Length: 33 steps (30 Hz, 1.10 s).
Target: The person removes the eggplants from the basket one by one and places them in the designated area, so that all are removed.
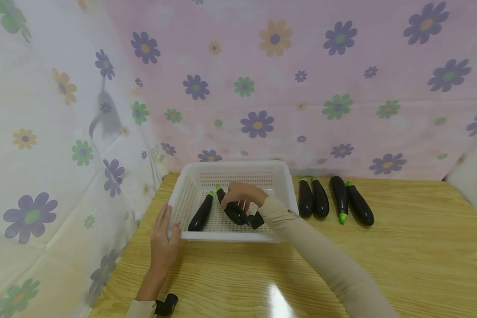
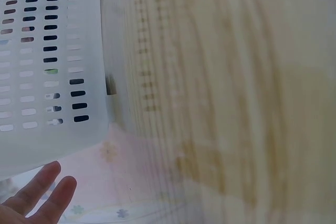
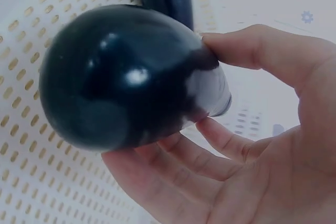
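My right hand (image 1: 242, 194) grips a dark purple eggplant (image 1: 235, 214) inside the white perforated plastic basket (image 1: 238, 237). In the right wrist view, my thumb and fingers (image 3: 231, 51) curl round that eggplant (image 3: 121, 77), its rounded end towards the camera. To its left, another eggplant (image 1: 201, 214) lies on the basket floor, green stem towards the back. My left hand (image 1: 164, 240) rests at the basket's front left corner, fingers straight along the outer side. Two of its fingertips show near the basket wall (image 2: 52, 145) in the left wrist view.
Several eggplants lie on the wooden table (image 1: 421, 247) right of the basket: a close pair (image 1: 305, 198) beside it, then one with its stem forward (image 1: 339, 196) and a slanted one (image 1: 361, 205). A flowered cloth (image 1: 302, 97) hangs behind and at the left.
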Motion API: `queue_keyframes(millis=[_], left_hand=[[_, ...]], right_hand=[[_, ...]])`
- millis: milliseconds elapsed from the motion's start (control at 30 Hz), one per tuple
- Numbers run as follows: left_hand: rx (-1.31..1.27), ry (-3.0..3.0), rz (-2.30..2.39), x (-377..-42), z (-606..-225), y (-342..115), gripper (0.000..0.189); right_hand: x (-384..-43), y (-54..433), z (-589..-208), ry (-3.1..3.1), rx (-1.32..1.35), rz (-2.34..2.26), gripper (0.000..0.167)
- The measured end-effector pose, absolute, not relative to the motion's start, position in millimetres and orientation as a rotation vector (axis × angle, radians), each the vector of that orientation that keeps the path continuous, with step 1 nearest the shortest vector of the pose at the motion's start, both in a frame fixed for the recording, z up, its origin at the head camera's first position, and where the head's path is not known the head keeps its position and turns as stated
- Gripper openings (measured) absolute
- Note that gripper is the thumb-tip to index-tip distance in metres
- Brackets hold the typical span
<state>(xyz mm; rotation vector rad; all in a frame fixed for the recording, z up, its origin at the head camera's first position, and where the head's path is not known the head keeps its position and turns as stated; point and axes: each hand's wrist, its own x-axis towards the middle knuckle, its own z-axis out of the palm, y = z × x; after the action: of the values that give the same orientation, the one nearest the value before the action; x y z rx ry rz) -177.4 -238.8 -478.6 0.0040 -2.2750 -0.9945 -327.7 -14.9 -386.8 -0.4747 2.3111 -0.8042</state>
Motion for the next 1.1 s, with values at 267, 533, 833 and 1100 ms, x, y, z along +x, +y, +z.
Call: queue_keyframes(millis=[267, 533, 833, 1100], left_hand=[[-0.002, -2.263, -0.99, -177.7, -478.7, -241.8, 0.055], [0.007, -2.267, -0.996, -177.7, -479.1, -242.1, 0.056], [-0.014, -2.255, -1.0, -178.8, -478.8, -241.3, 0.055], [-0.009, -2.254, -1.007, -178.5, -480.4, -240.8, 0.055]], right_hand=[[-325.8, -6.5, -376.7, 2.314, -0.524, -0.826, 0.024], [-320.6, 5.3, -376.1, 2.307, -0.513, -0.856, 0.028], [-309.6, 17.5, -371.0, 2.308, -0.563, -0.911, 0.04], [-299.6, 24.5, -355.9, 2.323, -0.569, -0.942, 0.047]])
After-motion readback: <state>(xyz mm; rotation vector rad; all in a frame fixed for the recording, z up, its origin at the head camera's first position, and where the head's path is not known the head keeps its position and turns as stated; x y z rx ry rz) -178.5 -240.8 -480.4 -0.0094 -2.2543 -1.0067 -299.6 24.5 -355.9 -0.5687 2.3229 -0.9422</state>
